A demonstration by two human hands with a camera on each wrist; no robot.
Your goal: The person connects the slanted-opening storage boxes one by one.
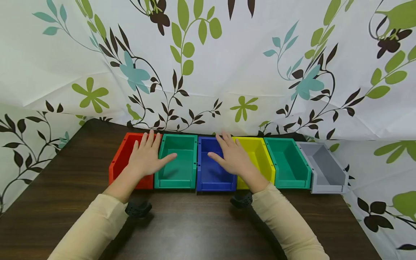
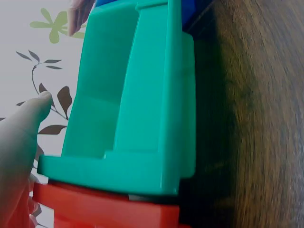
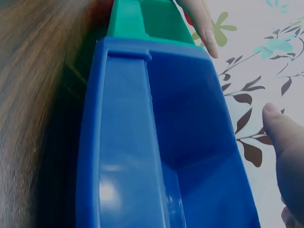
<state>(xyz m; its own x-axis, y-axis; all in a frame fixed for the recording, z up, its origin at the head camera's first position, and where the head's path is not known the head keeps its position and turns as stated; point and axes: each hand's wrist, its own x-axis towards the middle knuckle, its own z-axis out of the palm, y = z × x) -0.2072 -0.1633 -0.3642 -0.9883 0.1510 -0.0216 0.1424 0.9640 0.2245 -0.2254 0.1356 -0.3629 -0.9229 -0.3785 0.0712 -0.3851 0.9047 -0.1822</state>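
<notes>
Spread fingers and an outstretched thumb show on my left hand (image 1: 146, 157), which is over the red bin (image 1: 121, 151) with its thumb reaching across the left green bin (image 1: 175, 183). My right hand (image 1: 234, 155), fingers straight and parted, overlaps the blue bin (image 1: 216, 185) and the yellow bin (image 1: 264, 155) in the head view. Neither hand holds anything. In the left wrist view the green bin (image 2: 142, 95) fills the middle, with the left thumb (image 2: 28, 114) beside it. The right wrist view looks into the blue bin (image 3: 199, 118), the right thumb (image 3: 280, 128) at its far side.
Farther right in the same row stand a second green bin (image 1: 287, 159) and a grey bin (image 1: 328, 166). All the bins sit along the back of a dark wooden table (image 1: 188, 224). Behind hangs a white cloth (image 1: 227, 54) with a leaf pattern. A black wrist device (image 1: 138, 208) is below the left hand.
</notes>
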